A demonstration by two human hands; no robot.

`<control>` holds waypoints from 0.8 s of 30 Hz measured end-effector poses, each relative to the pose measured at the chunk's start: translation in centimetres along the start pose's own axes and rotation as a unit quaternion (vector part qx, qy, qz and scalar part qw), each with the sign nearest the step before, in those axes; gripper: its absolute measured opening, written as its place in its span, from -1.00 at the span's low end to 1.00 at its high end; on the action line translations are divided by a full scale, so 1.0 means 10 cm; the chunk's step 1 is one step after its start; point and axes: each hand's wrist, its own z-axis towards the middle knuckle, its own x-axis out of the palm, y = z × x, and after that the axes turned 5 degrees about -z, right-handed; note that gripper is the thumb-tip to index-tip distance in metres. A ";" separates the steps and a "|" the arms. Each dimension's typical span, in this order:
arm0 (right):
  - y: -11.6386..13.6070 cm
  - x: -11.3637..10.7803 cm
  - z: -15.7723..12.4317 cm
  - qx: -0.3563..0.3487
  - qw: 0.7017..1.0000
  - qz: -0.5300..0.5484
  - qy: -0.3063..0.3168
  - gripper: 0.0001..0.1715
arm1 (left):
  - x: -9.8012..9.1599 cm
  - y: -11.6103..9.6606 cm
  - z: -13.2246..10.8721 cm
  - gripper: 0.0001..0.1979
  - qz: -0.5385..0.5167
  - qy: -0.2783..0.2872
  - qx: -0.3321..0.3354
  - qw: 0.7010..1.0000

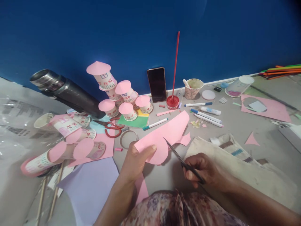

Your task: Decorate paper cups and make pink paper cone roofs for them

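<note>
My left hand point(138, 158) is closed on a sheet of pink paper point(172, 127), its thumb lying on top near the left end. The lower edge of the sheet is cut to a rounded curve. My right hand point(197, 169) grips dark scissors point(176, 153), whose blades point up and left, with the tip at the paper's middle. How far the blades are apart cannot be made out. Just right of the sheet lies a small pink scrap point(184, 139).
Decorated paper cups with pink cone roofs point(107, 81) stand stacked at the back left, beside a black flask point(70, 94). A phone point(156, 84) leans on the blue wall. Markers point(207, 117) lie behind the paper. A cloth point(218, 163) lies under my right arm.
</note>
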 end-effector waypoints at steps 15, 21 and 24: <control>-0.04 0.00 0.01 0.002 1.000 -0.019 0.005 -0.32 | -0.06 -0.01 -0.01 -0.80 0.013 -0.020 -0.010 1.000; -0.01 0.00 0.00 0.018 0.999 -0.026 0.005 -0.31 | -0.09 -0.01 -0.01 -0.83 0.014 -0.028 -0.002 1.000; 0.01 0.00 0.00 0.011 1.000 -0.024 0.009 -0.30 | -0.09 -0.01 -0.01 -0.84 0.022 -0.014 -0.007 1.000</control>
